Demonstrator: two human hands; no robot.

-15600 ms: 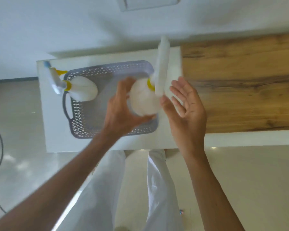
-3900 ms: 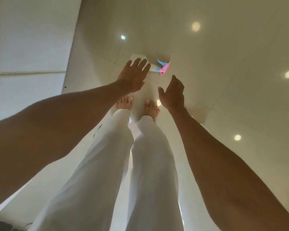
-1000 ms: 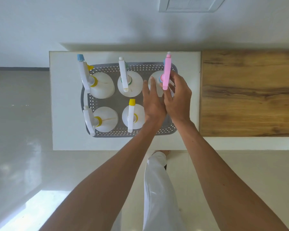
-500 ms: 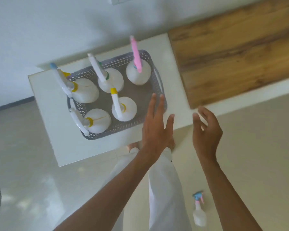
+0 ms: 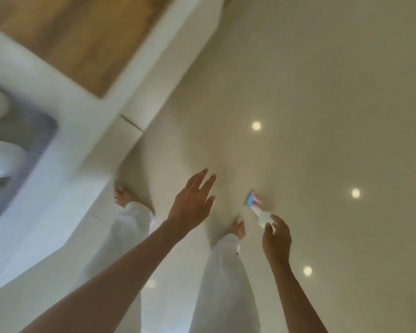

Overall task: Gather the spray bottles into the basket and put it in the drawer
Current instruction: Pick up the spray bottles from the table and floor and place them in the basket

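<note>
A white spray bottle (image 5: 262, 216) with a blue and pink head lies on the beige floor beside my right foot. My right hand (image 5: 276, 239) hangs just over its body with fingers loosely curled, holding nothing; whether it touches the bottle I cannot tell. My left hand (image 5: 192, 203) is stretched out above the floor, fingers straight and spread, empty. The grey perforated basket (image 5: 37, 140) sits at the left edge on the white cabinet top (image 5: 65, 164), blurred, with white bottle bodies (image 5: 3, 159) showing inside it.
A wooden countertop (image 5: 82, 42) runs along the upper left. The white cabinet front (image 5: 46, 236) drops beside my left leg. My bare feet and white trousers stand on the glossy floor, which reflects ceiling lights.
My view has swung down and right from the basket to the floor. Both hands left the basket area; the right hand has dropped to the bottle on the floor.
</note>
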